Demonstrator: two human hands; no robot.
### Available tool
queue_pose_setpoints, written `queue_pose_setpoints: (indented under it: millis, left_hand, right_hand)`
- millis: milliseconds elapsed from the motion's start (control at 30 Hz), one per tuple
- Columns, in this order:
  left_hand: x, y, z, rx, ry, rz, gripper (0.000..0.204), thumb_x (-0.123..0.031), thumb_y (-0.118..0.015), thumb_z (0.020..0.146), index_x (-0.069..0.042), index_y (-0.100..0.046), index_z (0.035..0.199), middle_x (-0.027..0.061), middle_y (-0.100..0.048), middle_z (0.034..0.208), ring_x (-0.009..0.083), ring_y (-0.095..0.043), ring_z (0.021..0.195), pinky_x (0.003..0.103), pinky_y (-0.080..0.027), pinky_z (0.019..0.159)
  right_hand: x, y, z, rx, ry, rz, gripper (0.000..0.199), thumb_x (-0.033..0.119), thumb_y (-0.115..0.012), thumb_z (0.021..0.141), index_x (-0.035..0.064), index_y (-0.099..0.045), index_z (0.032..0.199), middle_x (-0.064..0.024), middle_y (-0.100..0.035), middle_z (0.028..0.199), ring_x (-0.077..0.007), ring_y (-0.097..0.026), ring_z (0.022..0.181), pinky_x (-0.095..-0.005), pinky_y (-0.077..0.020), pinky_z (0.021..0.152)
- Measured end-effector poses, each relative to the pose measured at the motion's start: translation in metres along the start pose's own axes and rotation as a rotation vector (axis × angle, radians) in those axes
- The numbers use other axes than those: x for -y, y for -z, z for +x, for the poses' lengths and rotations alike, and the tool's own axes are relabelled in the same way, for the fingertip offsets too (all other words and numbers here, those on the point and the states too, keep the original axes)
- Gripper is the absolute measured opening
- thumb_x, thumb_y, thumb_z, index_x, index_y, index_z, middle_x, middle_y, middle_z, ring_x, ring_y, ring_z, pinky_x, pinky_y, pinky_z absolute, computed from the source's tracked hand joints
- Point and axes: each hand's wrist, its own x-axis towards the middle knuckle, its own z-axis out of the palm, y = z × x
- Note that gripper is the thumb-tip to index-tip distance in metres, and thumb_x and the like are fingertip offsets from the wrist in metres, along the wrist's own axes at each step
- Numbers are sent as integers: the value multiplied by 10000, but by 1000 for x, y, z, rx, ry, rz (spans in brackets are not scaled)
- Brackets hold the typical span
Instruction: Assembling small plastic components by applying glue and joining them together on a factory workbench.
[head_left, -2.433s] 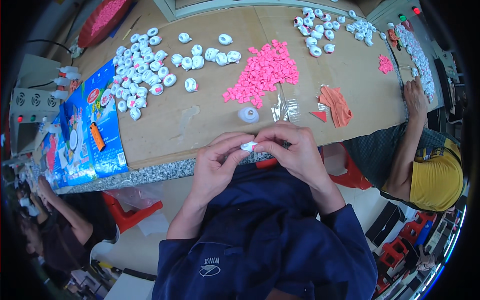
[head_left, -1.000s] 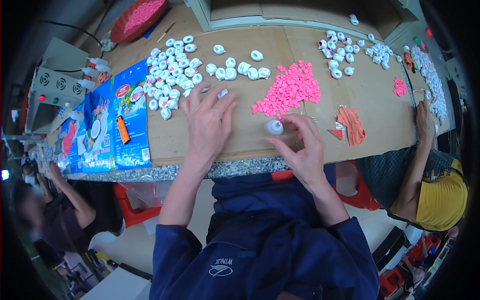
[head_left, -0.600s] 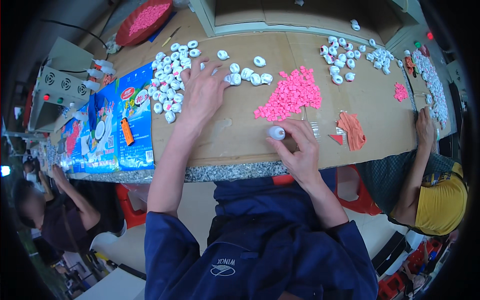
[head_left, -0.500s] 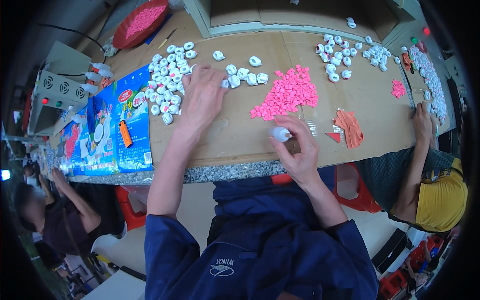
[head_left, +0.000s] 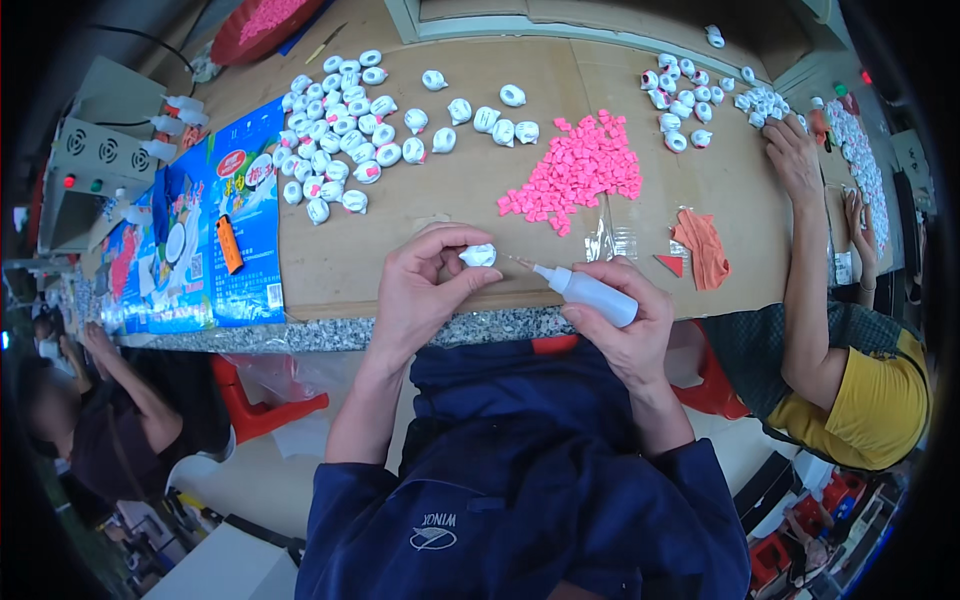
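Piece (head_left: 479, 256), white, pinched at end of left grip (head_left: 417, 288); bottle (head_left: 600, 299), clamped in right grip (head_left: 638, 335)

Granite-edged table (head_left: 335, 336), red stool (head_left: 250, 408), pale floor (head_left: 275, 490)

Head-worn fisheye, left one of a side-by-side pair, faces steeply down from above the person's dark blue shirt (head_left: 520, 490), upright, unmirrored. Near view: fingers of the left hand (head_left: 420, 295) and right hand (head_left: 643, 325) fall around mid-frame, shirt below them, worktop (head_left: 340, 250) beyond them, a co-worker's yellow sleeve (head_left: 878, 405) far right of them; straight edges bend toward the rim.
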Motion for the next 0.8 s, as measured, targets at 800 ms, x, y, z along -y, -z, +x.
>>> queue_pose_setpoints:
  millis: [800]
  left_hand:
    - [6,-4,1,-58,17,101,300,102,-669,682,36,-595,966,39,-533,947,56,-524,760,163,-415,631]
  right_hand:
    - [-2,-7,3,-62,-149,40,228,79,-672,736,-55,-626,915,-21,-531,695,-73,-466,616,-195,-357,545]
